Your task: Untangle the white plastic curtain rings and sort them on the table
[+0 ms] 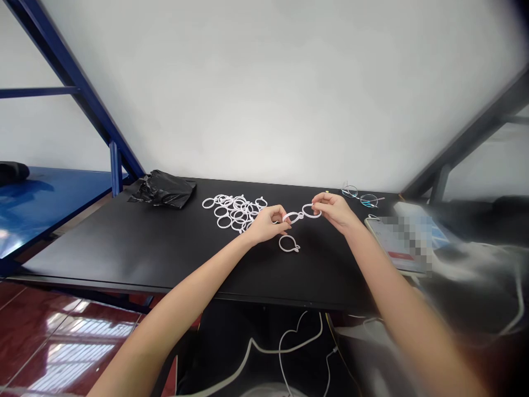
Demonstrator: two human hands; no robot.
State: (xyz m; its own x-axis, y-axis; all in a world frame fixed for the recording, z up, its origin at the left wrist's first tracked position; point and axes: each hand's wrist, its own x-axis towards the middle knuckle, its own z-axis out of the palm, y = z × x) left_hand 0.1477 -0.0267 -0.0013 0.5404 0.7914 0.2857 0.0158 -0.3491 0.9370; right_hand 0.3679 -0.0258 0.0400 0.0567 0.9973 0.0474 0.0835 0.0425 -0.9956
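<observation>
Nearly closed, left fingers [282, 226] and right fingers [324, 207] pinch white rings [301, 215].

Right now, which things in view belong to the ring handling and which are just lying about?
Likely in the job: ring in left hand; ring in right hand; loose ring; ring pile.

Apparently lying about: black bag; eyeglasses; tablet-like device.

Left ring [292, 214]: white, thin, steeply tilted, held up just right of the frame's centre.
Right ring [311, 216]: white, round, tilted, held up just beside it; whether they are linked is unclear.
Loose ring [287, 252]: white, lying below them, small loop at its right.
Ring pile [238, 212]: white, overlapping, left of centre.
</observation>
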